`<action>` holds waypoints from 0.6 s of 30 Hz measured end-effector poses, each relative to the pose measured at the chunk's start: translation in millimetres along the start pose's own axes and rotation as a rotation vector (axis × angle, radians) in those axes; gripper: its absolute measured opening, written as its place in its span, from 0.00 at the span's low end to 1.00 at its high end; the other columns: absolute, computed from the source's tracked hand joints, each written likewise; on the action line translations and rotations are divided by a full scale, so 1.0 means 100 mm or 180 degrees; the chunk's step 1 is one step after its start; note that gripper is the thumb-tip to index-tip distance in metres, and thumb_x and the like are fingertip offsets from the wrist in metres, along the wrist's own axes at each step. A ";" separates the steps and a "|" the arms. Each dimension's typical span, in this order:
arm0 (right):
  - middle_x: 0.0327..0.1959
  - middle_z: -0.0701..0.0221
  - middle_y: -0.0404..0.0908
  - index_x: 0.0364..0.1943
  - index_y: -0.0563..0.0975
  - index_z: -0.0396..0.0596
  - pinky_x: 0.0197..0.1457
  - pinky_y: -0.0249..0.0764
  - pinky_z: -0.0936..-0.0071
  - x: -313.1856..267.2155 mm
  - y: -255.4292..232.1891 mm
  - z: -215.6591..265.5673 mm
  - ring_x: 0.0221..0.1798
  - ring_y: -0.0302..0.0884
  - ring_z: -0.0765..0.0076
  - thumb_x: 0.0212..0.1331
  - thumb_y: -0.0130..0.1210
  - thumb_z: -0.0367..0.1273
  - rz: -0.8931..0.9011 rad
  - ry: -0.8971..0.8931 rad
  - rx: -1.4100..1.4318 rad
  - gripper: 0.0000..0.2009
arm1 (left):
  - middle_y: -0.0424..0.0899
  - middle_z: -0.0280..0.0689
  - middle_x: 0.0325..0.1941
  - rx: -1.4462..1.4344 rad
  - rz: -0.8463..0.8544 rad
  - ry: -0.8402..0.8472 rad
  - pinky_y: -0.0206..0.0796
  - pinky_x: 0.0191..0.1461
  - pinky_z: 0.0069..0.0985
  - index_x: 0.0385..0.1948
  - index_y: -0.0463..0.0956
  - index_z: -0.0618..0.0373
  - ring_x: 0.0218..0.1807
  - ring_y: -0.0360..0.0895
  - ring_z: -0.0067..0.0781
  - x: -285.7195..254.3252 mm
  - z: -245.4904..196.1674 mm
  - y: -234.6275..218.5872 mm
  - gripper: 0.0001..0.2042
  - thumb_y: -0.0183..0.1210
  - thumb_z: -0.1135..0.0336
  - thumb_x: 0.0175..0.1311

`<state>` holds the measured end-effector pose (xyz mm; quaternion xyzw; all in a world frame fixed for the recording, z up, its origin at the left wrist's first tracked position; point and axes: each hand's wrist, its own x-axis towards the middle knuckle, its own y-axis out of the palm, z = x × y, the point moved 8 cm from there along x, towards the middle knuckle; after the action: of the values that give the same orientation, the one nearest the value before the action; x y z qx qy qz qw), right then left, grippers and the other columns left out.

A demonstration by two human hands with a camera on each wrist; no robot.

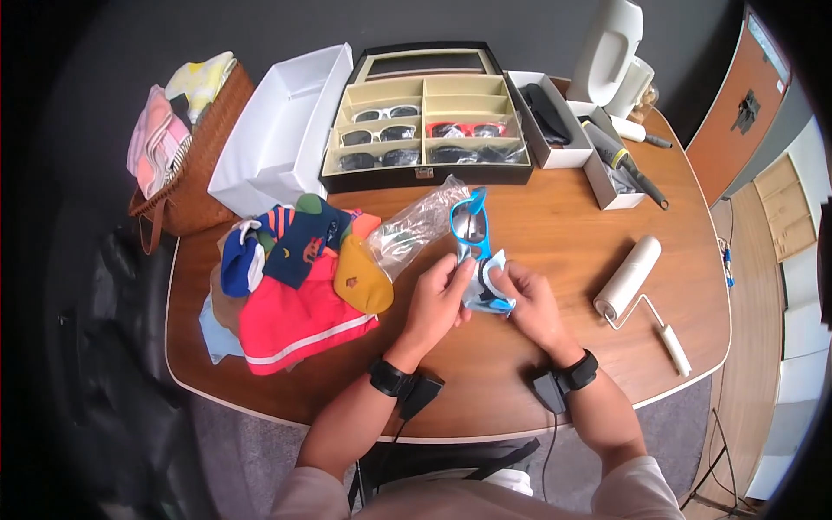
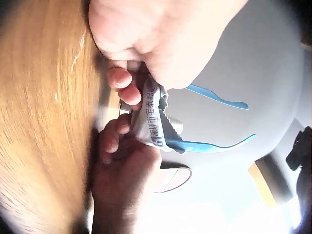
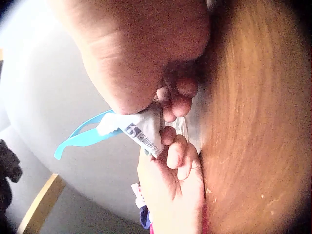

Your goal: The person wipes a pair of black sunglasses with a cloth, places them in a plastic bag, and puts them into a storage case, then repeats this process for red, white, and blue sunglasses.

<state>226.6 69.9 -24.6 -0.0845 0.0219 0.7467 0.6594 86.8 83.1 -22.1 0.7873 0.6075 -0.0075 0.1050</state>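
While both hands meet above the table (image 1: 537, 217), most of what they hold is covered: the left hand (image 1: 436, 299) and right hand (image 1: 530, 299) pinch a small white cleaning cloth (image 1: 485, 290) with their fingers curled round it, wrapped over one lens of the blue sunglasses (image 1: 471, 227). That lens is hidden by cloth and fingers; the other lens and the frame stick out away from the person. From the wrist cameras only the two blue temple arms and a printed corner of the cloth show, and the print is too blurred to read. A crumpled clear plastic bag (image 1: 414, 227) lies just beside the sunglasses. Behind stands one open display case (image 1: 425, 121) with eight compartments; five hold a pair of glasses each, three white-framed or dark on the left, one red and one dark on the right. One lint roller (image 1: 637, 286) lies to the right, and one heap of socks and clothes (image 1: 295, 277) to the left, too tangled to count.
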 end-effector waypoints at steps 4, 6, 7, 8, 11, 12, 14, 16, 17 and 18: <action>0.20 0.79 0.73 0.29 0.75 0.41 0.23 0.63 0.83 0.00 -0.02 0.03 0.21 0.65 0.88 0.70 0.52 0.39 -0.0118 -0.0253 0.0072 0.16 | 0.77 0.29 0.23 0.0107 0.0212 0.0116 0.60 0.20 0.12 0.37 0.72 0.57 0.20 0.71 0.12 0.00 -0.01 0.02 0.08 0.52 0.62 0.74; 0.23 0.80 0.74 0.33 0.76 0.40 0.26 0.64 0.84 0.01 -0.04 0.02 0.25 0.66 0.89 0.69 0.54 0.36 -0.0133 -0.0386 0.0130 0.12 | 0.78 0.29 0.26 0.0164 0.0336 0.0092 0.61 0.21 0.12 0.39 0.71 0.57 0.21 0.72 0.12 -0.02 -0.02 0.06 0.07 0.52 0.63 0.73; 0.25 0.80 0.74 0.35 0.76 0.39 0.27 0.65 0.85 0.02 -0.04 0.03 0.26 0.66 0.89 0.69 0.55 0.35 -0.0136 -0.0451 0.0160 0.11 | 0.78 0.29 0.27 0.0193 0.0394 0.0078 0.61 0.22 0.12 0.40 0.71 0.56 0.22 0.73 0.12 -0.02 -0.03 0.07 0.07 0.53 0.64 0.73; 0.26 0.81 0.75 0.36 0.76 0.39 0.28 0.65 0.85 0.02 -0.03 0.02 0.28 0.67 0.90 0.68 0.55 0.33 -0.0096 -0.0413 0.0225 0.10 | 0.79 0.30 0.28 0.0217 0.0462 0.0059 0.62 0.23 0.12 0.42 0.70 0.57 0.23 0.73 0.13 -0.01 -0.01 0.06 0.06 0.54 0.65 0.72; 0.29 0.81 0.75 0.39 0.76 0.38 0.31 0.66 0.86 0.03 -0.03 0.01 0.30 0.68 0.90 0.67 0.56 0.30 0.0006 -0.0354 0.0306 0.07 | 0.80 0.30 0.29 0.0142 0.0468 0.0128 0.65 0.24 0.14 0.42 0.70 0.59 0.25 0.75 0.14 0.01 0.03 0.05 0.06 0.54 0.68 0.71; 0.29 0.80 0.75 0.40 0.76 0.38 0.31 0.67 0.86 0.03 -0.03 0.00 0.30 0.68 0.89 0.67 0.56 0.29 0.0032 -0.0371 0.0266 0.07 | 0.80 0.31 0.31 0.0057 0.0437 0.0163 0.67 0.25 0.15 0.42 0.70 0.59 0.26 0.76 0.15 0.00 0.01 0.05 0.06 0.55 0.69 0.70; 0.29 0.80 0.75 0.40 0.76 0.38 0.31 0.67 0.86 0.03 -0.02 0.02 0.30 0.69 0.89 0.67 0.55 0.28 0.0073 -0.0378 0.0306 0.06 | 0.81 0.31 0.34 -0.0113 0.0385 0.0234 0.69 0.28 0.16 0.43 0.70 0.60 0.29 0.77 0.15 0.01 -0.02 0.07 0.06 0.55 0.71 0.70; 0.29 0.80 0.75 0.40 0.75 0.38 0.31 0.67 0.85 0.00 0.00 0.10 0.30 0.69 0.88 0.67 0.55 0.27 0.0101 -0.0361 0.0465 0.05 | 0.81 0.32 0.36 -0.0141 0.0415 0.0291 0.71 0.30 0.17 0.44 0.70 0.61 0.32 0.77 0.15 0.03 0.00 0.06 0.07 0.55 0.73 0.69; 0.29 0.80 0.75 0.40 0.75 0.38 0.31 0.67 0.85 0.00 0.00 0.10 0.30 0.69 0.88 0.67 0.55 0.27 0.0100 -0.0394 0.0513 0.05 | 0.81 0.32 0.38 -0.0159 0.0427 0.0314 0.71 0.31 0.17 0.45 0.69 0.61 0.33 0.78 0.15 0.03 0.04 0.05 0.08 0.56 0.73 0.69; 0.29 0.80 0.75 0.41 0.75 0.38 0.31 0.67 0.85 0.01 0.00 0.10 0.30 0.69 0.88 0.67 0.55 0.28 0.0099 -0.0426 0.0558 0.05 | 0.81 0.32 0.38 -0.0053 0.0405 0.0446 0.72 0.31 0.17 0.46 0.69 0.61 0.34 0.78 0.15 0.06 0.09 0.03 0.08 0.56 0.73 0.69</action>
<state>225.5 72.0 -14.7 0.0240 0.0444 0.7560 0.6526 92.1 86.3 -31.1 0.8220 0.5622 0.0593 0.0692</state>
